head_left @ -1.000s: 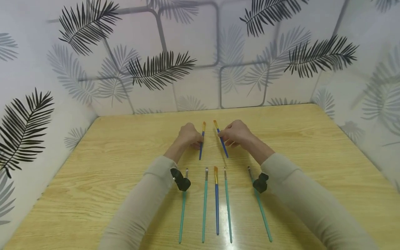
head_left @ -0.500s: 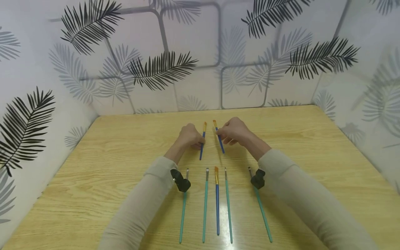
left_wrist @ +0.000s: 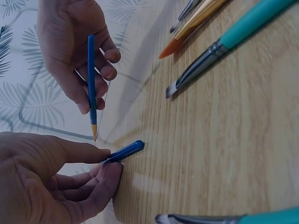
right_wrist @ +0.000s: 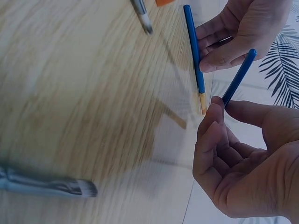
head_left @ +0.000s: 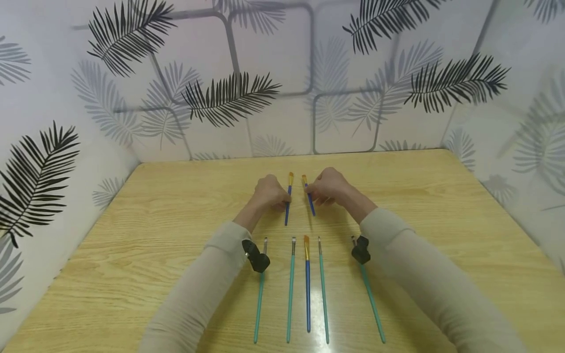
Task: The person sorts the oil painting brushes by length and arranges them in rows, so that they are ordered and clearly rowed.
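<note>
Two short blue paintbrushes with golden ferrules and orange-brown bristles are in my hands at the far middle of the table. My left hand (head_left: pixel 270 192) pinches one blue paintbrush (head_left: pixel 289 189) between thumb and fingertips, bristles pointing to the wall. In the left wrist view its blue handle end (left_wrist: pixel 131 150) sticks out past the fingers, low over the wood. My right hand (head_left: pixel 331 186) pinches the other blue paintbrush (head_left: pixel 311 202) at its handle. The right wrist view shows this handle (right_wrist: pixel 240 77) raised above the table, its bristles hidden by the fingers. A narrow gap separates the two brushes.
Nearer me lies a row of paintbrushes: a longer blue brush (head_left: pixel 308 289) in the middle, with teal ones (head_left: pixel 291 294), (head_left: pixel 324 299) beside it. Outer teal brushes (head_left: pixel 259 304), (head_left: pixel 373 306) lie partly under the wrist cameras. A leaf-patterned wall covering (head_left: pixel 273 117) stands behind the table.
My right hand has shifted slightly left with its paintbrush, bringing it closer to the left one. My left hand has hardly moved; its brush has edged a little right.
</note>
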`<act>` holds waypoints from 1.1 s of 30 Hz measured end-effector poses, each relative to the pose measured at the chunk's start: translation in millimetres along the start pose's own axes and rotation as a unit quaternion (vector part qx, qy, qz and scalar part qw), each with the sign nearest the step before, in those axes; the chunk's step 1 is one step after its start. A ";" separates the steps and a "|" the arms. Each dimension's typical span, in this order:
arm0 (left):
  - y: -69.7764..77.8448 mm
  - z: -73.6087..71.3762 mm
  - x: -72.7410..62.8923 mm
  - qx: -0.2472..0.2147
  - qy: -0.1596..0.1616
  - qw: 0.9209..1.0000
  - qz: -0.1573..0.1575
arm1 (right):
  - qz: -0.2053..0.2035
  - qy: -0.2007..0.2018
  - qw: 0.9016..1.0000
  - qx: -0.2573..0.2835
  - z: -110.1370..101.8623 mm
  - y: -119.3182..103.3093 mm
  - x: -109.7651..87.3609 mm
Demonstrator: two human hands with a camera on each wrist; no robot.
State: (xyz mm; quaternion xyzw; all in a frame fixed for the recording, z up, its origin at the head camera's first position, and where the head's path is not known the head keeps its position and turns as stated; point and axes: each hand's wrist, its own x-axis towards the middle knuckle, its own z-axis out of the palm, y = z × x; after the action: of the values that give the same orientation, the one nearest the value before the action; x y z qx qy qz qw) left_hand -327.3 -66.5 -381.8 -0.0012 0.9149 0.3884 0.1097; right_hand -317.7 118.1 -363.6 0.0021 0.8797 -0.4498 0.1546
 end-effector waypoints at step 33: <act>-0.7 0.8 0.0 0.005 0.012 1.000 0.001 | 0.018 -0.001 0.993 -0.120 16.6 -2.4 24.6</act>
State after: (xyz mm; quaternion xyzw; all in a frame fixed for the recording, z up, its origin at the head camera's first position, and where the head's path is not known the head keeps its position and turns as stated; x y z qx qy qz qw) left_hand -327.1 -66.4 -382.8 -0.0048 0.9182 0.3837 0.0984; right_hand -337.0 100.2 -377.5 -0.0008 0.9268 -0.3383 0.1633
